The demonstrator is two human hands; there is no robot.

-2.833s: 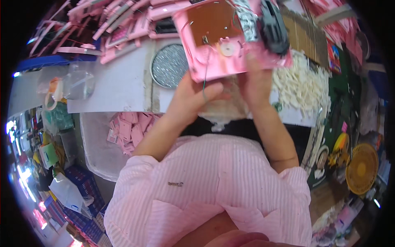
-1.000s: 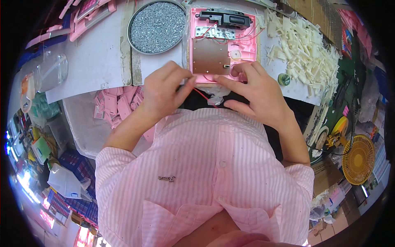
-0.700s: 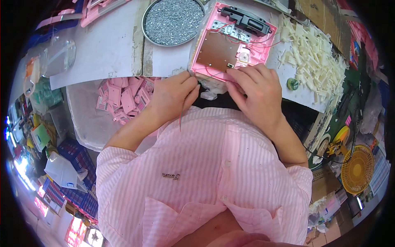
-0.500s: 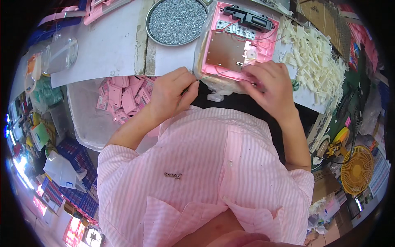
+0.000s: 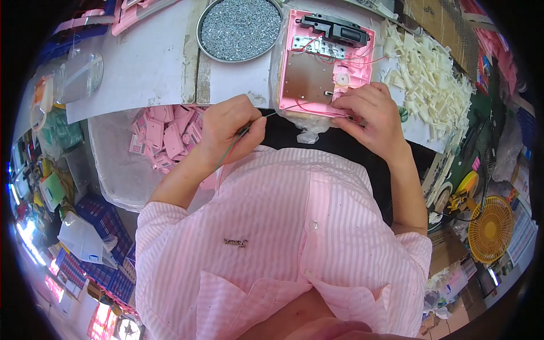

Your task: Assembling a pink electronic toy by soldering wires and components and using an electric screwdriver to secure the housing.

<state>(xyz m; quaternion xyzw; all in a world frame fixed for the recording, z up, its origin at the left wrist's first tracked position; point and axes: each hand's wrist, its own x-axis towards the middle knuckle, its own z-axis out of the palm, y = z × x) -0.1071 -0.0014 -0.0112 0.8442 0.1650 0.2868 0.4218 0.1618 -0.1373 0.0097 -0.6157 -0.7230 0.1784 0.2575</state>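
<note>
An open pink plastic case lies in front of me on a cushion wrapped in clear plastic. Across its far end sits a black mechanism, beside a metal plate with thin red and dark wires; a brown board fills the middle. Left of the case, my left hand pinches thin green and red wires, whose ends hang below the fist while a dark length runs to the case. My right hand grips the case's near right corner, thumb below and fingers above; the fingertips are partly hidden.
A round metal tray of small screws stands left of the case. Cream plastic pieces are heaped at the right. Below the table edge, a translucent bin holds pink calculator-like parts. A yellow basket is at far right.
Green and red wire ends now show below my left hand, which has moved slightly left. The fingers of my right hand have closed in on the case's near right corner.
</note>
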